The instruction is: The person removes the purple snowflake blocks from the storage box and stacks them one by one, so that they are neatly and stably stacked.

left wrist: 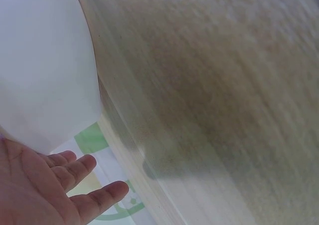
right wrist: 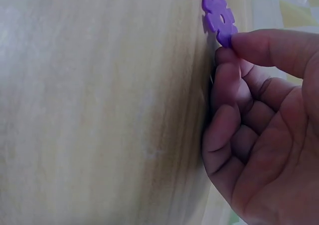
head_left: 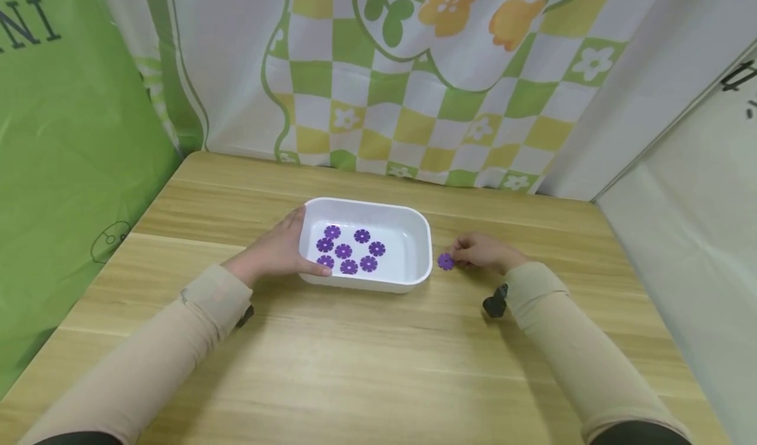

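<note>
Purple disc (right wrist: 215, 16), edge pinched, right fingers (right wrist: 228, 81)

A draped-off nook (floral checked curtain (head_left: 414, 83), wood-grain table (head_left: 367, 359)).

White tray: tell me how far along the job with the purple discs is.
Already done, if this is a filling job: eight purple discs lie in the white tray. In hand: the right hand pinches a ninth disc outside the tray's right end; the left hand rests against its left end. Remaining: likely just placing that disc, the only one visible outside the tray.
</note>
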Tool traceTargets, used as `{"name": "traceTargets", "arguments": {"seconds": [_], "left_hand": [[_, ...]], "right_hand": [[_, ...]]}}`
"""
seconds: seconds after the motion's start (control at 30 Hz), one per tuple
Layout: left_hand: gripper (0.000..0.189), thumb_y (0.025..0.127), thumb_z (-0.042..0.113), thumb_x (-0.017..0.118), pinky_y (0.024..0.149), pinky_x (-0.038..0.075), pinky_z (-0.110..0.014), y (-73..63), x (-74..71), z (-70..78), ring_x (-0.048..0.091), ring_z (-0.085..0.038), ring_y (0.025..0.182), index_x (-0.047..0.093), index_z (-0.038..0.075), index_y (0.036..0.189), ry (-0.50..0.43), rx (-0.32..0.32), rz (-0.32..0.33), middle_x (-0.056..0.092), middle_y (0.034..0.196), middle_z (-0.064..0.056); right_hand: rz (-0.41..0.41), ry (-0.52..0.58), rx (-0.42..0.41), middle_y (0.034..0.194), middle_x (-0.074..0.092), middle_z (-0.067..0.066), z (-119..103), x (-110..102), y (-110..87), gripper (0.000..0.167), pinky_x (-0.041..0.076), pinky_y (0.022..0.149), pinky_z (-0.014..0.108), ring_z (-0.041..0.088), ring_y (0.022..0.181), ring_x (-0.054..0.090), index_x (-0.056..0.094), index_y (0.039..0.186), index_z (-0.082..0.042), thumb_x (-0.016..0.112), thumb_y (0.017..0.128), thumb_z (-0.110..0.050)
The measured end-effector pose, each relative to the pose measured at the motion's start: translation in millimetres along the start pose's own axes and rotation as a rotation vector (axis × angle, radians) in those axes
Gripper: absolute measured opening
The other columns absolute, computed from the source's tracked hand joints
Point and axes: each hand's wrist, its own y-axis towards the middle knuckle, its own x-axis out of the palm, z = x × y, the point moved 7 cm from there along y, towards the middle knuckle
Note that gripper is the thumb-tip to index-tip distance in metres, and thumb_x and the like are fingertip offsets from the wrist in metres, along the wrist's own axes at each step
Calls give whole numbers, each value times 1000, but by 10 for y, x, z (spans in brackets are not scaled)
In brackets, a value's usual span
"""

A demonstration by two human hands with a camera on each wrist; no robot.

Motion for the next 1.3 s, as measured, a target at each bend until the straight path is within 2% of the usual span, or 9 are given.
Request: {"name": "traceTargets", "arguments": {"seconds": [0.27,0.4,0.5,0.63,0.73,0.83,0.9,1.03,1.3], "left_hand": [[151,66,62,91,122,14,-61,7,2,-2,11,-48,153,-5,-7,161,-10,-3,-4,2,168,-29],[152,66,64,90,122,15,-61,20,5,-17,11,-48,153,-5,-7,161,-6,3,4,2,168,-29],[152,66,64,90,121,16,-62,29,15,-26,13,-49,153,-4,-7,161,-2,12,8,3,168,-30],[151,66,63,90,121,16,-62,16,19,-39,14,-49,153,-4,-8,161,7,2,5,3,168,-30],[151,66,63,90,121,15,-62,10,8,-34,13,-49,153,-4,-7,161,8,4,13,4,168,-30],[151,66,63,90,121,13,-64,13,-8,-29,12,-49,153,-2,-7,161,14,9,24,5,168,-29],[150,66,63,91,121,12,-64,10,-21,-34,12,-48,153,-2,-8,161,25,4,28,5,168,-29],[151,65,65,89,122,10,-63,11,-15,-33,6,-47,155,-2,-9,161,51,3,23,1,168,-29],[153,65,78,81,122,-2,-63,-9,-32,-12,-6,-39,156,-3,-5,162,152,-10,17,-8,170,-22]], "right_hand": [[2,-18,-21,81,59,2,-5,-16,15,14,45,67,23,14,76,51,64,97,6,59,101,-6],[4,24,-14,87,63,3,-2,-48,5,17,48,69,23,15,81,55,66,102,8,59,102,-7],[20,26,-42,92,66,8,-54,-69,-17,21,51,73,26,18,85,58,65,107,10,58,103,-9],[73,-10,-80,103,67,18,-231,-77,-34,28,54,83,34,27,95,62,63,115,10,57,106,-16],[136,8,-101,114,66,24,-450,-94,-20,32,52,90,42,34,104,62,59,121,10,54,107,-18],[186,16,-134,118,65,24,-717,-90,13,33,50,91,47,35,107,61,59,125,8,53,108,-19],[178,23,-161,118,66,23,-888,-42,55,32,49,92,49,34,106,62,61,125,8,54,107,-18],[97,46,-186,118,68,21,-1123,136,154,31,53,92,45,30,106,63,62,126,7,56,107,-16],[29,-8,-196,112,70,15,-1280,378,333,26,55,88,37,27,104,65,66,120,4,61,103,-14]]}}
